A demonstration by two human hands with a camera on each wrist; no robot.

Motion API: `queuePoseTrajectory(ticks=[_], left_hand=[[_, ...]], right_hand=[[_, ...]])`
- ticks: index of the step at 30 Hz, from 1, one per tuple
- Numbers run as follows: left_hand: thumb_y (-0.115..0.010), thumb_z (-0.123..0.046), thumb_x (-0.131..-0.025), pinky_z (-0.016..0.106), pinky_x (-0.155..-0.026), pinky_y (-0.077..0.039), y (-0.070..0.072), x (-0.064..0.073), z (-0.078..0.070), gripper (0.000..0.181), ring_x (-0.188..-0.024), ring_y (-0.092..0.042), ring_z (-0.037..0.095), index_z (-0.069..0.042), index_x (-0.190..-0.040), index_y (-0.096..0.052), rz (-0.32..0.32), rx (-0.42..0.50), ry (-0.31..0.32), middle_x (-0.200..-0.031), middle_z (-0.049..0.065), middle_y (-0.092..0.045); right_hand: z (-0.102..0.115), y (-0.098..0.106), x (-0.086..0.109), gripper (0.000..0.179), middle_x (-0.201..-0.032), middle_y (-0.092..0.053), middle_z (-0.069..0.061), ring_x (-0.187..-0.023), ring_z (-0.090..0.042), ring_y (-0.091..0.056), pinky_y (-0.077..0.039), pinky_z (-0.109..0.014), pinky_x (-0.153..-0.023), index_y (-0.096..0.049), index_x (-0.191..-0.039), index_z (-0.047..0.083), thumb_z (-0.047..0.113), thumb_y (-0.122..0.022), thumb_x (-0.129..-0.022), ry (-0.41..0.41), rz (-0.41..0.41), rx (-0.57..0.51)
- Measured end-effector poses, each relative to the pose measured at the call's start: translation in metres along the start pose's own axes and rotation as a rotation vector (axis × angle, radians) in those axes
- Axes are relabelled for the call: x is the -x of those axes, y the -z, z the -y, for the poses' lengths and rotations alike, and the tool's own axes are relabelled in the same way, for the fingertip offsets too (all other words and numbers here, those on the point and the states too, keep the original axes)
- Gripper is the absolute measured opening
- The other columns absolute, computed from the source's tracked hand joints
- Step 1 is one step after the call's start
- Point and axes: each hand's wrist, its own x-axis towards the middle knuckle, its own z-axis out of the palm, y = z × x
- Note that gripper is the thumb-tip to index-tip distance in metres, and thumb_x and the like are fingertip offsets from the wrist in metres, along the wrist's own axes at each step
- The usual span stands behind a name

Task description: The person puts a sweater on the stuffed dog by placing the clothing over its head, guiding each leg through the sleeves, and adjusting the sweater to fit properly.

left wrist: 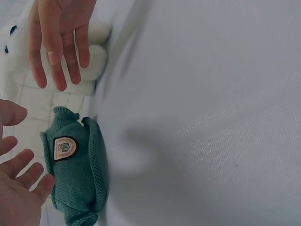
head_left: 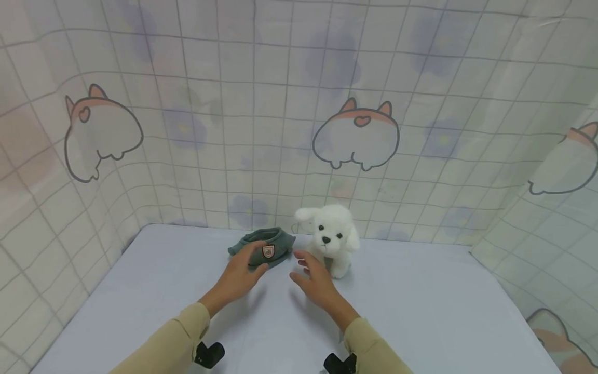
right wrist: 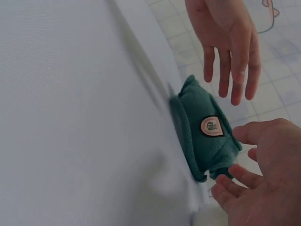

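A small green knitted doll sweater (head_left: 282,244) with a shield-shaped badge lies on the table, its neck opening upward in the head view. My left hand (head_left: 238,276) is over its near left side in that view, fingers spread and relaxed. To the right of the sweater my right hand (head_left: 320,284) hovers with loosely bent fingers, holding nothing. It overlaps the lower front of a white plush dog (head_left: 334,223), which sits upright facing me. In the left wrist view the sweater (left wrist: 75,181) stands between my left hand (left wrist: 21,193) and the dog. The right wrist view shows the badge side of the sweater (right wrist: 202,120).
The white-covered table (head_left: 420,301) extends around the hands. Behind it hangs a grid-patterned curtain (head_left: 271,130) with cartoon corgi prints, which also closes off both sides. Black wrist devices (head_left: 209,355) sit at both sleeves.
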Motion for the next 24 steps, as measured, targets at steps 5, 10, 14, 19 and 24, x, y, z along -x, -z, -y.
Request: queuePoseTrajectory(ticks=[5,10,14,19,24], left_hand=[[-0.062,-0.02,-0.094,0.055,-0.109,-0.038,0.006,0.0,0.001,0.055,-0.134,-0.045,0.035,-0.009,-0.143,-0.041,-0.011,-0.007,-0.001,-0.146,0.013,-0.047],[-0.061,-0.021,-0.094,0.057,-0.108,-0.037,0.01,-0.002,0.006,0.054,-0.133,-0.045,0.037,-0.009,-0.143,-0.041,-0.032,-0.029,0.007,-0.145,0.015,-0.047],[-0.061,-0.02,-0.094,0.057,-0.112,-0.033,0.012,-0.006,0.01,0.052,-0.136,-0.041,0.038,-0.008,-0.141,-0.043,-0.052,-0.038,0.009,-0.145,0.017,-0.046],[-0.061,-0.018,-0.093,0.055,-0.112,-0.033,0.017,-0.01,0.014,0.051,-0.136,-0.041,0.037,-0.004,-0.139,-0.044,-0.069,-0.026,0.005,-0.144,0.018,-0.047],[-0.06,-0.017,-0.094,0.056,-0.113,-0.032,0.022,-0.012,0.015,0.051,-0.136,-0.04,0.039,-0.003,-0.14,-0.043,-0.072,-0.028,0.015,-0.143,0.019,-0.047]], right_hand=[[0.003,-0.001,-0.005,0.05,-0.144,-0.048,-0.016,-0.131,-0.036,-0.048,-0.041,-0.047,-0.109,-0.043,-0.14,0.003,0.013,-0.06,-0.094,0.004,0.004,-0.006],[0.006,-0.002,-0.01,0.053,-0.147,-0.045,-0.012,-0.135,-0.033,-0.045,-0.04,-0.045,-0.111,-0.041,-0.142,0.007,0.016,-0.061,-0.094,-0.027,0.011,0.003],[0.007,-0.004,-0.015,0.054,-0.151,-0.042,-0.009,-0.138,-0.03,-0.041,-0.037,-0.044,-0.113,-0.04,-0.144,0.011,0.018,-0.06,-0.094,-0.065,0.015,0.008],[0.008,-0.005,-0.021,0.055,-0.152,-0.039,-0.009,-0.138,-0.031,-0.041,-0.038,-0.046,-0.112,-0.038,-0.145,0.012,0.019,-0.06,-0.095,-0.062,0.013,0.033],[0.01,-0.006,-0.026,0.055,-0.153,-0.039,-0.009,-0.139,-0.031,-0.04,-0.038,-0.047,-0.112,-0.039,-0.145,0.013,0.019,-0.06,-0.095,-0.055,0.005,0.055]])
